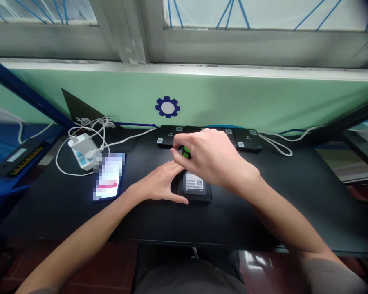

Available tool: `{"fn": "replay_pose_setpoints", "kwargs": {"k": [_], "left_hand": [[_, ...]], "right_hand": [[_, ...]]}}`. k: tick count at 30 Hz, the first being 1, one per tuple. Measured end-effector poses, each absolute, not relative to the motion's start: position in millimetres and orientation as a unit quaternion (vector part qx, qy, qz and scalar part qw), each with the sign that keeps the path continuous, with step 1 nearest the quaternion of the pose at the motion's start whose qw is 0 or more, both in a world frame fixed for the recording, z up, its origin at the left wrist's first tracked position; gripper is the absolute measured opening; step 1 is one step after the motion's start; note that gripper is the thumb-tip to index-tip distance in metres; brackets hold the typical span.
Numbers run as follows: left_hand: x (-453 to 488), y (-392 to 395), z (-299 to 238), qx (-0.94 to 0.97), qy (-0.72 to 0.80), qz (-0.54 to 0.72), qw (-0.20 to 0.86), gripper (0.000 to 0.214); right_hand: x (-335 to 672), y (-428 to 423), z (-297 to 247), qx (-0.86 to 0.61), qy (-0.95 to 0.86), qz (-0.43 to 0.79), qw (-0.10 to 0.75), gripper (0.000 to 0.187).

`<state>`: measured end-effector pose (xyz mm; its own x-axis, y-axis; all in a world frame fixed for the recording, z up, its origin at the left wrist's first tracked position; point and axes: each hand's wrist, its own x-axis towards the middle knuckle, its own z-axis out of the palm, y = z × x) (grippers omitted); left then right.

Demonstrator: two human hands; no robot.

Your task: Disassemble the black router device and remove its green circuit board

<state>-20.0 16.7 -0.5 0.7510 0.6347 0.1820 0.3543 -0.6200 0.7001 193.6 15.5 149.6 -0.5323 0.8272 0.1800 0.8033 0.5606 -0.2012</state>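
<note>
A flat black device with a white printed label [194, 182] lies on the black desk, seated in a slightly larger dark tray or base [205, 198]. My left hand [162, 181] is around its left side, the thumb along the near edge and the fingers at the far edge. Above the device's far part, my right hand [213, 157] is closed around a green-and-black handle [186, 152] that looks like a screwdriver's. Its tip and the spot below it are hidden by my hands.
Several flat black boxes with small labels [247, 140] stand in a row at the back against the green panel. On the left are a lit phone [110, 175], a white power strip [82, 151] and loose white cables. Another white cable [283, 151] lies at the back right.
</note>
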Motion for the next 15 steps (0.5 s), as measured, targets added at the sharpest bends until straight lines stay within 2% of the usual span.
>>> {"fn": "replay_pose_setpoints", "kwargs": {"k": [15], "left_hand": [[-21.1,17.2,-2.1,0.882,0.285,0.200,0.318,0.118]], "right_hand": [[196.3,16.4,150.6,-0.466,-0.874,0.043,0.128,0.017]]}}
